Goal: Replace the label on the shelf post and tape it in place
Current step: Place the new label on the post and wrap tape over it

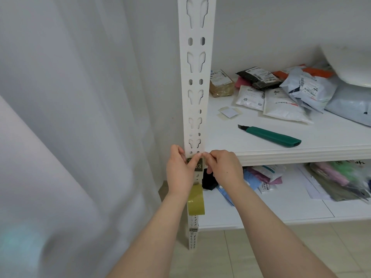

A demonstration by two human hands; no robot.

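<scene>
The white slotted shelf post [195, 77] runs down the middle of the view. Level with the shelf edge, a dark label [198, 166] showing "03" sits on the post under yellowish tape. My left hand [179, 170] wraps the post from the left, with its thumb pressed across the label. My right hand [224, 169] pinches the label's upper right corner at the post's edge. A roll of yellowish tape [196, 200] hangs against the post just below my hands; my left wrist hides how it connects to the label.
A green utility knife [271, 135] lies on the white shelf [301, 151], with a small square paper piece [229, 112] behind it. Several parcels [281, 93] are piled at the back right. More bags fill the lower shelf [281, 209]. A pale curtain [80, 117] hangs left.
</scene>
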